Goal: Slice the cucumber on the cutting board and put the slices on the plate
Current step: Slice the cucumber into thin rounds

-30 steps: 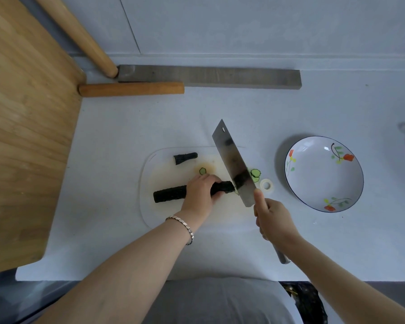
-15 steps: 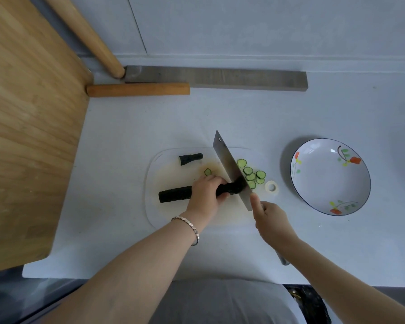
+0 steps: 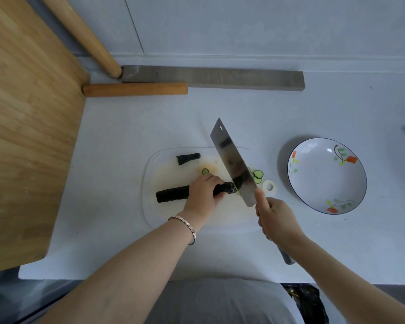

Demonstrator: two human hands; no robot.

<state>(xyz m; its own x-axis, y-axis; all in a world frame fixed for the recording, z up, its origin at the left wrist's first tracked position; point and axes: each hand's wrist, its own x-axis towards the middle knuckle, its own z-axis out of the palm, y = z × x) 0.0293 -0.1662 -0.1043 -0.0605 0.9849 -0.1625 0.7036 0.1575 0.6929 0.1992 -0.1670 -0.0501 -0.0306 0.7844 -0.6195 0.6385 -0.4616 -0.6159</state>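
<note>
A dark green cucumber (image 3: 173, 193) lies across the white cutting board (image 3: 154, 178). My left hand (image 3: 202, 194) presses down on its right part. My right hand (image 3: 275, 218) grips the handle of a cleaver (image 3: 234, 163), whose blade is tilted up and meets the cucumber's right end. Thin slices (image 3: 258, 175) lie just right of the blade, partly hidden by it, and one slice (image 3: 205, 171) sits behind my left hand. A cut-off cucumber end (image 3: 188, 158) rests at the board's far side. The flowered plate (image 3: 326, 175) stands to the right with nothing on it.
A large wooden board (image 3: 28, 127) fills the left side. A rolling pin (image 3: 135, 89), a second wooden pin (image 3: 84, 36) and a grey bar (image 3: 220, 77) lie by the back wall. A small white ring (image 3: 269, 185) sits between board and plate.
The cleaver blade was down in the cucumber half a second ago and has now lifted and tilted up again. My left hand stays on the cucumber.
</note>
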